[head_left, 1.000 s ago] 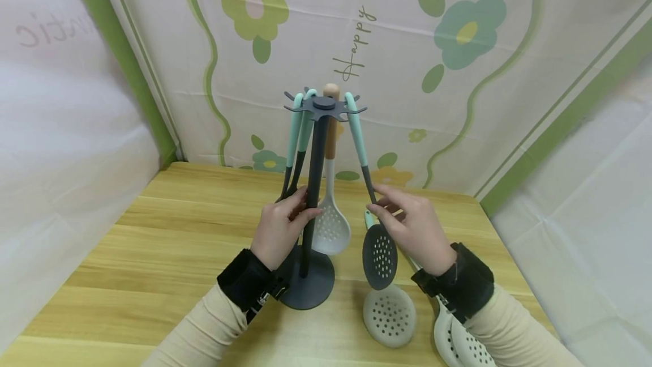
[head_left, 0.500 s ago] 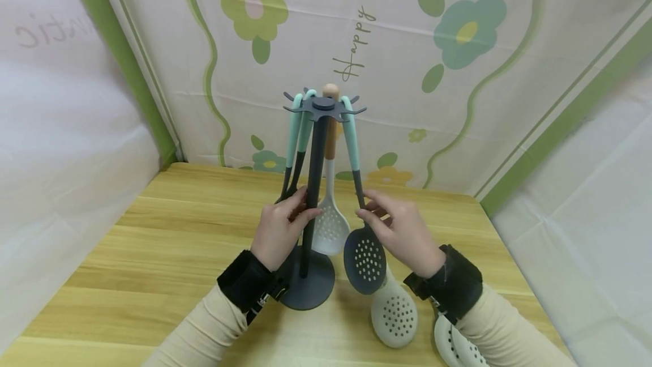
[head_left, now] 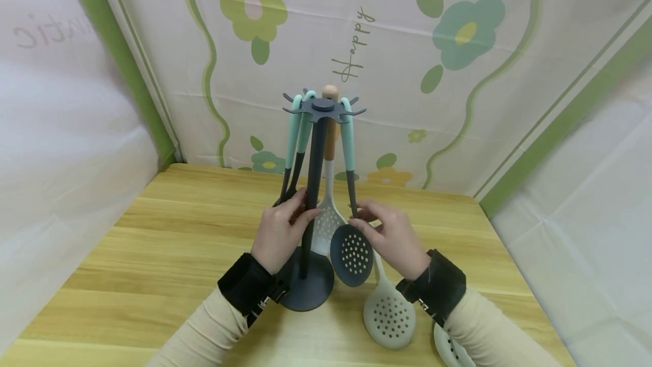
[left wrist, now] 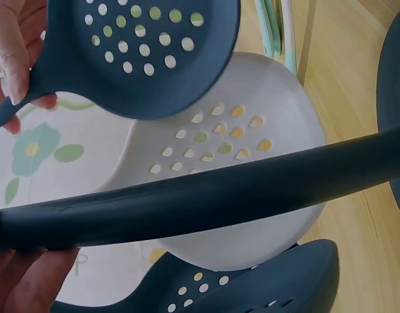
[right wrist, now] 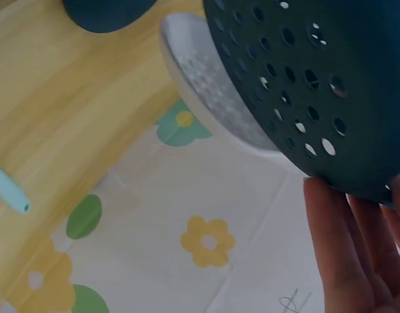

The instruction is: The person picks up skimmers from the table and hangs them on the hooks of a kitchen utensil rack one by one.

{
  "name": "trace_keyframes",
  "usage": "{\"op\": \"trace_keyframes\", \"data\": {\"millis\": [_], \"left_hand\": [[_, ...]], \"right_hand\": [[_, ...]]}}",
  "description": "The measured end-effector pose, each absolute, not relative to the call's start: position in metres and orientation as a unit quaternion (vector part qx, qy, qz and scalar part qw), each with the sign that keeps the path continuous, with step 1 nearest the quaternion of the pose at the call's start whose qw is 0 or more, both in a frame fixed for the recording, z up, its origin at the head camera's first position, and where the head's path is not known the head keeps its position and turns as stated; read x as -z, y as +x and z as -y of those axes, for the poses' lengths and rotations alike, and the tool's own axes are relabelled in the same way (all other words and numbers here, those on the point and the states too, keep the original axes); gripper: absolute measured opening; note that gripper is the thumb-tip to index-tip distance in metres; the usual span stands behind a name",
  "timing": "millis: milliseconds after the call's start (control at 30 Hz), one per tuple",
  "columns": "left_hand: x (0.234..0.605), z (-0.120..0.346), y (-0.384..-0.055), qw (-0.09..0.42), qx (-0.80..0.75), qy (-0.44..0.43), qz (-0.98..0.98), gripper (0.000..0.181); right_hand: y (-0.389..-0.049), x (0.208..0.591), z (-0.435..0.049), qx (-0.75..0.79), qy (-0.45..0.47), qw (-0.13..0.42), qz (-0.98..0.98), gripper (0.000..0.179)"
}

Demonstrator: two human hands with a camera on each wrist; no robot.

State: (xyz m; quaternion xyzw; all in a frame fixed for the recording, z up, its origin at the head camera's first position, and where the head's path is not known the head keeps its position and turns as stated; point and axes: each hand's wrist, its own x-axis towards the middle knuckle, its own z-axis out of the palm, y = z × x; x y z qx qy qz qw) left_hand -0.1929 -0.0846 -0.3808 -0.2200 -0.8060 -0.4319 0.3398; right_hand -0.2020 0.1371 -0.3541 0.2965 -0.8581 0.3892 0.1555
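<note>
Both holding: left grip (head_left: pixel 280 232) round pole (head_left: pixel 316 166), right grip (head_left: pixel 393 237) pinching dark skimmer (head_left: pixel 351 274), white spoon (head_left: pixel 324 232) behind.

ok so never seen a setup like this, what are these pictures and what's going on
There is no machine: a person works bare-handed, filmed from the head and both wrists. The wide view looks down from the head; the close ones come from each wrist. The left hand grips a dark, round-based utensil stand by its pole. The right hand pinches a dark perforated skimmer with a mint handle, near its bowl. Two dark utensils with mint handles and a white perforated ladle with a brown handle also hang there. On the pale wooden table lies a pale grey perforated skimmer; another pale utensil is partly hidden by the right sleeve.
</note>
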Motion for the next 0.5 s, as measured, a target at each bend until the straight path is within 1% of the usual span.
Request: {"op": "trace_keyframes", "data": {"millis": [167,500], "left_hand": [[0.382,0.084,-0.192,0.346,0.424,-0.218,0.808,0.034],[0.383,0.083,-0.193,0.336,0.425,-0.212,0.814,0.033]], "right_hand": [[-0.203,0.361,-0.133,-0.402,0.285,0.159,0.855,0.025],[-0.203,0.367,-0.130,-0.427,0.277,0.164,0.845,0.029]]}}
